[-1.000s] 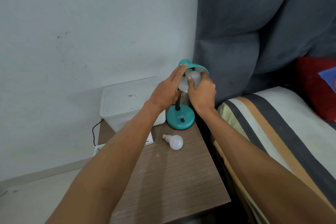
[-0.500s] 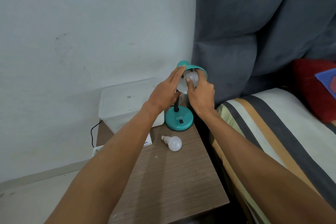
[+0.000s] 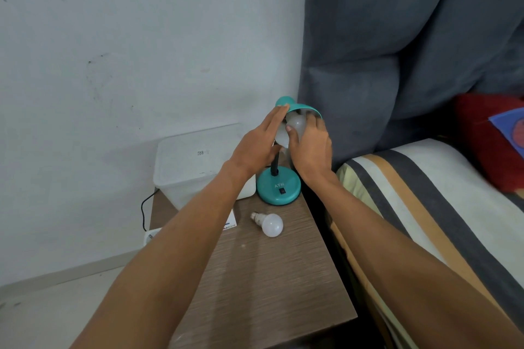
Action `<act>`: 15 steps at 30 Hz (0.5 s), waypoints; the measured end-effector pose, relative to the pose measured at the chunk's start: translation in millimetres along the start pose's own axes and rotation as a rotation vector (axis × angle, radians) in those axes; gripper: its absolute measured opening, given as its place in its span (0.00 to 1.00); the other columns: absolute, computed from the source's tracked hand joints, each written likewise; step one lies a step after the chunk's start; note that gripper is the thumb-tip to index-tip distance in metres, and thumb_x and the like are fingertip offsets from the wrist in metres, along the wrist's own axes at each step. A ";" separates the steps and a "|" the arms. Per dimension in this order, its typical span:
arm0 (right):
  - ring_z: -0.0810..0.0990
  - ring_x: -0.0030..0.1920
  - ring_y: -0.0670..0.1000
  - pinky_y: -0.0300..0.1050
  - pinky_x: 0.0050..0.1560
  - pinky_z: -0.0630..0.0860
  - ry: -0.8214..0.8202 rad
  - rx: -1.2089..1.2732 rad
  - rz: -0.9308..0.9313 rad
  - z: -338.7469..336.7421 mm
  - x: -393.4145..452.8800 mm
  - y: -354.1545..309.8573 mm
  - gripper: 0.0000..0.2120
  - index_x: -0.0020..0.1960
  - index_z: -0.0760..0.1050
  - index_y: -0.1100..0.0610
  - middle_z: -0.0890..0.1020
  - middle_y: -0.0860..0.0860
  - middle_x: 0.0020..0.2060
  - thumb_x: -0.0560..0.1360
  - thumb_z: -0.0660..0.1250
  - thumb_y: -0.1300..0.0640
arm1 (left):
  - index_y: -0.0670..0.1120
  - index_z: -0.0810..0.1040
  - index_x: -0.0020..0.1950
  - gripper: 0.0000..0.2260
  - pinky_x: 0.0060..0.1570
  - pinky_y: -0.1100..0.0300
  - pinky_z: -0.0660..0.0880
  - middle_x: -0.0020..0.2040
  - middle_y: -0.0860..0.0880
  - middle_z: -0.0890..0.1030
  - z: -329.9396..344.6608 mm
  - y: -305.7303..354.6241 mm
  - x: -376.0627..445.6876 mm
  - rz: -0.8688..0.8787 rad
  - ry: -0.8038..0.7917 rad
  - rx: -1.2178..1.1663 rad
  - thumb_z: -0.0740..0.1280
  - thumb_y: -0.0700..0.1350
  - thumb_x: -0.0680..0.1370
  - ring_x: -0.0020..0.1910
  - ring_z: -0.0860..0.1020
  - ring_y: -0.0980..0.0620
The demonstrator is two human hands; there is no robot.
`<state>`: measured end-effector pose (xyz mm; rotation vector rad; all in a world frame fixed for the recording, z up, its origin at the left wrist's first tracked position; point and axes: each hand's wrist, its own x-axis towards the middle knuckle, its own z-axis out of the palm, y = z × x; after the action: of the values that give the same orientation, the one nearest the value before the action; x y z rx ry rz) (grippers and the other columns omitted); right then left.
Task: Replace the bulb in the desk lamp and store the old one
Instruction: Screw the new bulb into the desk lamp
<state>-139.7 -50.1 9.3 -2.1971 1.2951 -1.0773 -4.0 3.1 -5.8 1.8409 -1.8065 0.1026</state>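
Note:
A teal desk lamp stands on its round base (image 3: 278,188) at the back of the wooden bedside table (image 3: 263,278). Its shade (image 3: 297,106) tilts toward me. My left hand (image 3: 259,146) rests flat against the shade's left side, fingers straight. My right hand (image 3: 310,147) grips a white bulb (image 3: 296,123) that sits inside the shade; whether it is seated in the socket is hidden. A second white bulb (image 3: 269,224) lies loose on the table in front of the base, its screw cap pointing left.
A translucent lidded plastic box (image 3: 195,161) sits left of the lamp against the wall. A white card (image 3: 231,222) lies partly under my left forearm. A black cord (image 3: 146,208) drops behind the table. The striped bed (image 3: 425,207) and grey headboard are on the right.
My right hand has turned on the bulb in the shade, the thumb sliding lower. My left hand stays against the shade. The loose bulb has not moved.

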 end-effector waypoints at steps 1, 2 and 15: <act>0.77 0.61 0.60 0.52 0.57 0.76 0.011 -0.009 -0.060 -0.2 0.6 0.3 0.21 0.69 0.70 0.60 0.75 0.59 0.64 0.80 0.65 0.50 | 0.48 0.53 0.83 0.44 0.51 0.46 0.83 0.83 0.45 0.60 0.0 0.1 0.0 -0.003 -0.002 0.008 0.75 0.35 0.75 0.53 0.83 0.37; 0.76 0.62 0.60 0.53 0.58 0.76 0.009 -0.018 -0.110 -0.4 1.4 1.0 0.20 0.69 0.70 0.59 0.74 0.59 0.64 0.80 0.65 0.52 | 0.48 0.53 0.84 0.44 0.51 0.46 0.83 0.83 0.44 0.60 0.0 0.2 0.1 -0.005 -0.005 0.012 0.75 0.35 0.75 0.52 0.83 0.38; 0.80 0.59 0.58 0.48 0.57 0.76 -0.005 0.194 0.089 -0.6 3.1 -3.4 0.22 0.69 0.70 0.59 0.79 0.59 0.61 0.81 0.64 0.47 | 0.46 0.54 0.83 0.43 0.54 0.49 0.82 0.82 0.42 0.61 -2.3 2.1 -0.8 0.015 0.007 0.012 0.75 0.36 0.75 0.55 0.83 0.37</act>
<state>-137.3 -51.0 13.2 -1.9804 1.2195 -1.1125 -5.4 4.9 -3.6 1.8332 -1.8190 0.1252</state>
